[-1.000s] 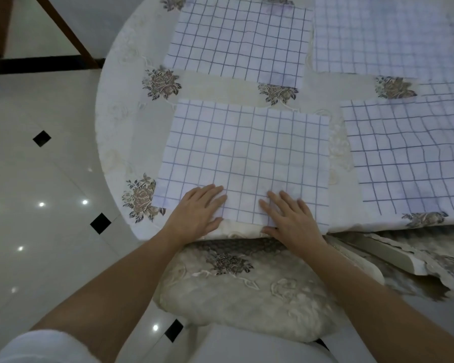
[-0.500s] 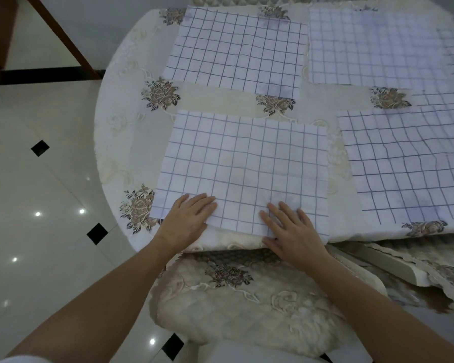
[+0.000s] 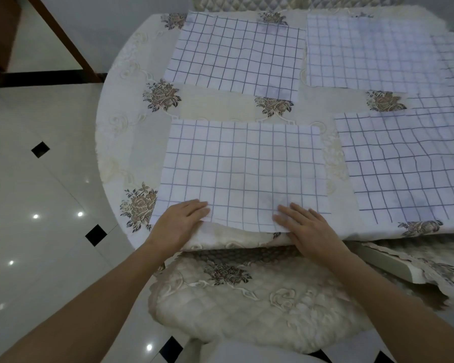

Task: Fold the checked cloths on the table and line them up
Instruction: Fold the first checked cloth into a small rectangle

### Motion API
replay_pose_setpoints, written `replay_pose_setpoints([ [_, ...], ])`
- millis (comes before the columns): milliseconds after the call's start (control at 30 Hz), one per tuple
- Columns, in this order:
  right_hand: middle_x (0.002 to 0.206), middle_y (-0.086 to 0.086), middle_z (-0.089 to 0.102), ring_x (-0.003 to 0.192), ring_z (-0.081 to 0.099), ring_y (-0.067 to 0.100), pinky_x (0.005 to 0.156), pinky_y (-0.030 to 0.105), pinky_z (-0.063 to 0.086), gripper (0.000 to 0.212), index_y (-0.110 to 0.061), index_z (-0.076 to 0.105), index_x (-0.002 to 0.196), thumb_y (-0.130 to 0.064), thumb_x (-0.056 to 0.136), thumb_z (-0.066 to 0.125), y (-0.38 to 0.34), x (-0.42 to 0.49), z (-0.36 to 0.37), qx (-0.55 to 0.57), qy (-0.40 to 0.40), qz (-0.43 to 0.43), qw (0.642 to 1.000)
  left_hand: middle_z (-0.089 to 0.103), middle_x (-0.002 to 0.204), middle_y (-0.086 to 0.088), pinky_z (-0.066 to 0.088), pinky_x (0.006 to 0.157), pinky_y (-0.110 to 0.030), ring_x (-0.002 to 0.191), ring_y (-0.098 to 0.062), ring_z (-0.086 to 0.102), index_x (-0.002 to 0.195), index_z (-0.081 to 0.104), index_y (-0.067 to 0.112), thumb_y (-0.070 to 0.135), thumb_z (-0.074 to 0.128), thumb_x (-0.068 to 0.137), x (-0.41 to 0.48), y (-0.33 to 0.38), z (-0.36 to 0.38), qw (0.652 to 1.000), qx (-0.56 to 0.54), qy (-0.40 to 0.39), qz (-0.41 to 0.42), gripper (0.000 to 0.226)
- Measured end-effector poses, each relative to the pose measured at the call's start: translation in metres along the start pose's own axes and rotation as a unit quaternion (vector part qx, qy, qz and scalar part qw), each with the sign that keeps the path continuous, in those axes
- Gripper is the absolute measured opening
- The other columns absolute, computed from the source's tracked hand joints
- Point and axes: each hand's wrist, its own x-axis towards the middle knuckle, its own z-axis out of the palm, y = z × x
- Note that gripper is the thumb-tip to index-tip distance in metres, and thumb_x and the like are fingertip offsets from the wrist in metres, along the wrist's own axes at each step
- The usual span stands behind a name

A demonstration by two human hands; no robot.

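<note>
Lifting near cloth (image 3: 243,174) edge now; left hand (image 3: 180,224) moved leftward.

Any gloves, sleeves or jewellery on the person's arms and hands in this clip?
None visible. The left hand and right hand are bare, with no gloves, rings or watch. Both forearms are uncovered right to the frame's bottom edge; no sleeve shows.
</note>
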Motion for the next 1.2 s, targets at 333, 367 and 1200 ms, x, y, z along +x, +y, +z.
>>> replay_pose_setpoints([
  [333, 0.143, -0.014, 0.054, 0.133, 0.051, 0.014, 0.107, 0.031, 0.043, 0.036, -0.039, 0.056, 0.138, -0.034, 0.103, 0.044, 0.022, -0.025, -0.033, 0.087, -0.039, 0.004, 0.995, 0.069, 0.126, -0.001, 0.050, 0.093, -0.029, 0.113, -0.018, 0.066, 0.123, 0.069, 0.020, 0.025, 0.048, 0.094, -0.035, -0.003, -0.034, 0.997, -0.057, -0.027, -0.040, 0.036],
  [367, 0.142, -0.017, 0.053, 0.132, 0.049, 0.008, 0.106, 0.023, 0.040, 0.037, -0.042, 0.054, 0.139, -0.034, 0.104, 0.044, 0.022, -0.029, -0.038, 0.094, -0.056, 0.015, 0.994, 0.068, 0.126, 0.002, 0.048, 0.092, -0.025, 0.113, -0.016, 0.066, 0.123, 0.069, 0.022, 0.031, 0.044, 0.095, -0.041, 0.000, -0.038, 0.996, -0.071, -0.033, -0.053, 0.038],
  [1200, 0.093, -0.007, 0.059, 0.086, 0.056, 0.015, 0.074, 0.033, 0.047, 0.013, -0.018, 0.072, 0.094, -0.031, 0.093, 0.068, 0.102, 0.110, -0.062, 0.155, 0.052, 0.132, 0.978, 0.066, 0.098, -0.007, 0.047, 0.084, -0.034, 0.092, -0.023, 0.061, 0.100, 0.069, 0.005, 0.022, 0.058, 0.099, 0.095, -0.057, -0.045, 0.924, -0.152, 0.023, -0.350, 0.020],
])
